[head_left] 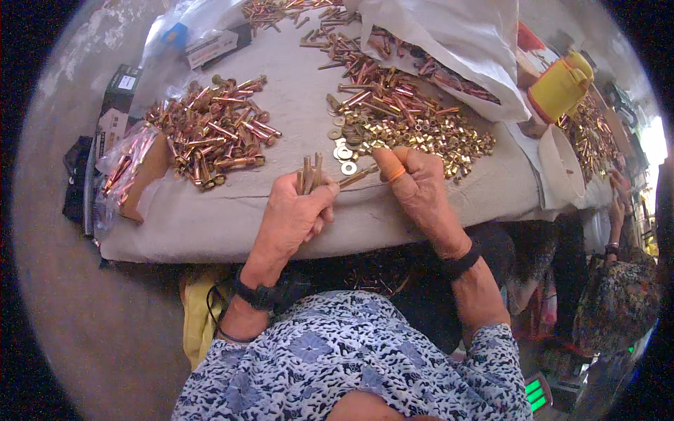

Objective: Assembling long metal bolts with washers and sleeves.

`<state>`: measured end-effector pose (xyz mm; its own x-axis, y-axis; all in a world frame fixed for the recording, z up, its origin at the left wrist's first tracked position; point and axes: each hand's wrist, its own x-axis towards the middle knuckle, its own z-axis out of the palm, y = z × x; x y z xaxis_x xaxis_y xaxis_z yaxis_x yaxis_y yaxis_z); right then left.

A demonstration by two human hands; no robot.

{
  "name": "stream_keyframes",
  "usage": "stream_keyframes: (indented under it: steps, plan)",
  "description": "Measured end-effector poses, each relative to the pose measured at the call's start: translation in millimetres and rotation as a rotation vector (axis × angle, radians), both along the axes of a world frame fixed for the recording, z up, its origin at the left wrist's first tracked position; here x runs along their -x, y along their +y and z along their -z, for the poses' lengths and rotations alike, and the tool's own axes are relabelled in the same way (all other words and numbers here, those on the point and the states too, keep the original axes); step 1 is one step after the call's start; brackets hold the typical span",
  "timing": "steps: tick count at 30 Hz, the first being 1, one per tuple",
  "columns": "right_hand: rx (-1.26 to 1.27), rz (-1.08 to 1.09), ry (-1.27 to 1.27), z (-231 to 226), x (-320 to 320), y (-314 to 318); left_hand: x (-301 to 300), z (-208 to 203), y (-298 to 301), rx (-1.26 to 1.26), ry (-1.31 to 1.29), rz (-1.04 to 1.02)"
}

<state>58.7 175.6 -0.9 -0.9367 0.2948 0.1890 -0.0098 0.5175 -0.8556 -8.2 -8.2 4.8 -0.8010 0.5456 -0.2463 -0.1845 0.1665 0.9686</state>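
Coppery-gold metal bolts [210, 137] upper left look assembled, short golden metal sleeves [435, 140] right of centre seem unfitted, and left hand [293, 212] grips slim brassy rods [307, 181], right hand [419, 184] another.

No readable text; blurred box print [212, 50]

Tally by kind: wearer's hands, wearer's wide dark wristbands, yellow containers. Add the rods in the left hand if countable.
Hands: 2 (left hand, right hand)
Wide dark wristbands: 2 (left wristband, right wristband)
Yellow container: 1
Total: 5
Bundled metal rods in the left hand overlap; no reliable count, excluded.
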Motion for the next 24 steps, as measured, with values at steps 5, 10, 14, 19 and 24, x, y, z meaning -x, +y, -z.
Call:
stream_keyframes:
  steps: [5, 10, 14, 19, 24]
  plan:
    - [0.231, -0.064, 0.373, 11.9, 3.9, -6.7, 0.5, 1.3, 0.6, -0.038, -0.010, -0.008]
    - [-0.098, -0.020, 0.125, 1.3, -1.3, -0.8, -1.3, -0.4, 0.4, -0.023, -0.009, -0.013]
    - [-0.017, 0.085, 0.300, 4.6, -0.3, -6.1, -2.9, -1.9, 1.2, -0.035, -0.006, -0.024]
    - [-0.210, -0.020, 0.524, 8.1, 9.6, -5.6, -2.9, -4.9, -0.3, -0.007, -0.011, -0.021]
    - [-0.107, 0.098, 0.342, 12.9, 3.1, -5.4, -3.2, -3.3, -1.9, -0.022, -0.028, -0.021]
